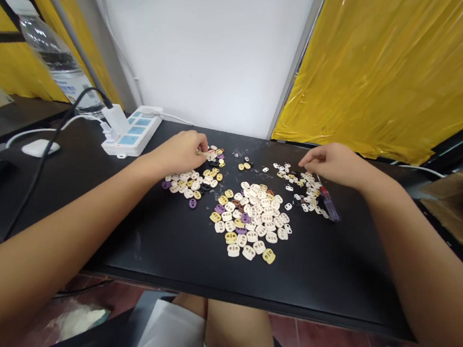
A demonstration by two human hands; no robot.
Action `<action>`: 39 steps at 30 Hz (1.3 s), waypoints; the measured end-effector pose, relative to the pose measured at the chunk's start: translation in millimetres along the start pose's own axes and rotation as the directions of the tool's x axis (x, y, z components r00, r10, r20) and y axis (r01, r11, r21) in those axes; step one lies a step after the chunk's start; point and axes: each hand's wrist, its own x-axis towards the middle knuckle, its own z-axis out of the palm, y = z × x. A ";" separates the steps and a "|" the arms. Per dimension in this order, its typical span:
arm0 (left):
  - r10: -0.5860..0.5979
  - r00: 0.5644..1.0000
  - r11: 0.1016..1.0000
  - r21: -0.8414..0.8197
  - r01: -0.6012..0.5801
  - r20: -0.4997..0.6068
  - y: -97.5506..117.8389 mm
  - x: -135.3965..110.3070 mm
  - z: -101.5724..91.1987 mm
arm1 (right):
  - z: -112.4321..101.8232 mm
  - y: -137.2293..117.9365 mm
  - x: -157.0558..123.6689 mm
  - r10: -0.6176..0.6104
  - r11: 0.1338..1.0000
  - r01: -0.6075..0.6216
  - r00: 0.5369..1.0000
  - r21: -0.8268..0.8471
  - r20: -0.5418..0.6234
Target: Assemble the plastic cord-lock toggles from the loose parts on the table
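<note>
My left hand (187, 152) is closed at the left pile of small oval two-hole cord locks (187, 182), its fingertips down among them; what they pinch, if anything, is hidden. Cream, yellow, purple and black pieces make up that pile. Over the right pile of smaller white pieces (312, 192), my right hand (332, 163) has its fingers curled together, and I cannot make out anything in them. A screwdriver with a clear purple-and-red handle (330, 203) lies by that pile. Between both hands, nearer me, spreads a larger heap of cord locks (258, 214), mostly cream.
A white power strip (134, 132) with plugged-in chargers stands at the left on the black table (154, 243). Near it are a clear water bottle (55, 53), a white rounded case (41, 148) and a black cable (39, 171). A white wall panel (206, 45) rises behind.
</note>
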 end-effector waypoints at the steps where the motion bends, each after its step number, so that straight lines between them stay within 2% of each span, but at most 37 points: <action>1: 0.001 1.000 1.000 -0.006 -0.001 0.008 1.0 -0.4 0.1 | -0.4 2.8 1.0 0.021 1.000 -0.021 1.000 -0.017 0.013; 6: 0.028 1.000 0.999 -0.018 -0.028 0.003 1.8 -1.2 1.0 | 1.4 10.1 4.2 0.085 0.994 -0.077 0.992 -0.077 0.096; 11: 0.039 0.999 0.999 -0.032 -0.040 -0.025 -1.6 -0.1 3.6 | 2.4 7.5 3.3 0.092 0.994 -0.086 0.991 -0.070 0.092; 15: 0.002 0.996 0.998 -0.057 -0.007 -0.088 -1.8 0.8 2.5 | 3.0 0.8 1.2 0.095 0.995 -0.095 0.995 -0.036 0.023; 17: 0.000 0.989 0.992 -0.128 -0.019 -0.146 1.1 0.3 0.6 | 5.0 -5.5 -0.4 0.089 0.996 -0.089 0.996 0.008 -0.010; 20: 0.007 0.981 0.931 -0.357 -0.076 -0.192 12.9 -3.4 -1.9 | 11.0 -19.1 -4.7 0.011 0.989 -0.007 1.000 0.151 -0.025; 24: 0.062 0.988 0.771 -0.622 -0.137 -0.140 39.2 -12.9 -1.1 | 22.7 -41.4 -14.1 -0.200 0.890 0.205 0.978 0.406 -0.056; 28: 0.167 0.984 0.646 -0.746 -0.159 -0.066 59.0 -19.7 2.8 | 33.9 -59.3 -22.0 -0.320 0.785 0.296 0.946 0.545 -0.054; 31: 0.187 0.982 0.627 -0.769 -0.123 -0.005 64.4 -21.2 5.1 | 40.2 -65.8 -23.7 -0.305 0.739 0.288 0.949 0.610 -0.078; 34: 0.158 0.986 0.614 -0.787 -0.063 0.045 67.0 -21.9 6.6 | 44.1 -70.1 -24.5 -0.262 0.702 0.258 0.960 0.664 -0.095; 39: 0.122 0.990 0.536 -0.844 -0.003 0.073 74.5 -23.6 8.9 | 47.8 -78.7 -27.1 -0.252 0.636 0.261 0.960 0.727 -0.124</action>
